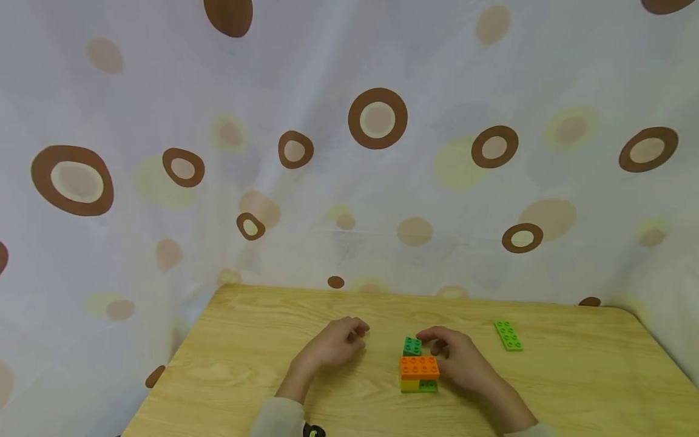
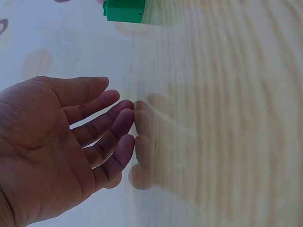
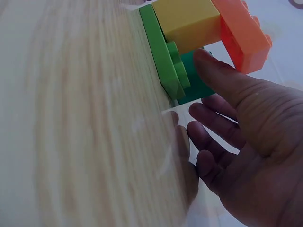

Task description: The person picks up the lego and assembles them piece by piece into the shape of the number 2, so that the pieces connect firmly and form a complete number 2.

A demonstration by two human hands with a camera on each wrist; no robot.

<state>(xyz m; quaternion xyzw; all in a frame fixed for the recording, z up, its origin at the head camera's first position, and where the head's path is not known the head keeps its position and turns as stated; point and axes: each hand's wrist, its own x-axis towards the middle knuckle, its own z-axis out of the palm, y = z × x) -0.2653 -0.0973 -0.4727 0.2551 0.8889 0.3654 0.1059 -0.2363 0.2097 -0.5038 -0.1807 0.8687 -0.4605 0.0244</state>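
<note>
A small stack of toy building bricks stands on the table. Its orange brick (image 1: pixel 419 368) lies over a yellow brick (image 1: pixel 409 385), which sits on a light green plate (image 3: pixel 158 56). Just behind the stack is a dark green brick (image 1: pixel 412 346). Close on its right is my right hand (image 1: pixel 459 361), fingers loosely bent, thumb beside the stack; whether a fingertip touches a brick is unclear. My left hand (image 1: pixel 334 343) rests by itself left of the bricks, fingers relaxed, holding nothing. In the left wrist view the dark green brick (image 2: pixel 124 10) shows at the top edge.
Another light green plate (image 1: pixel 508 336) lies flat to the right, beyond my right hand. The wooden table (image 1: pixel 246 352) ends at a white curtain (image 1: pixel 327 182) with brown spots. A small black object (image 1: pixel 314 431) is by the left sleeve.
</note>
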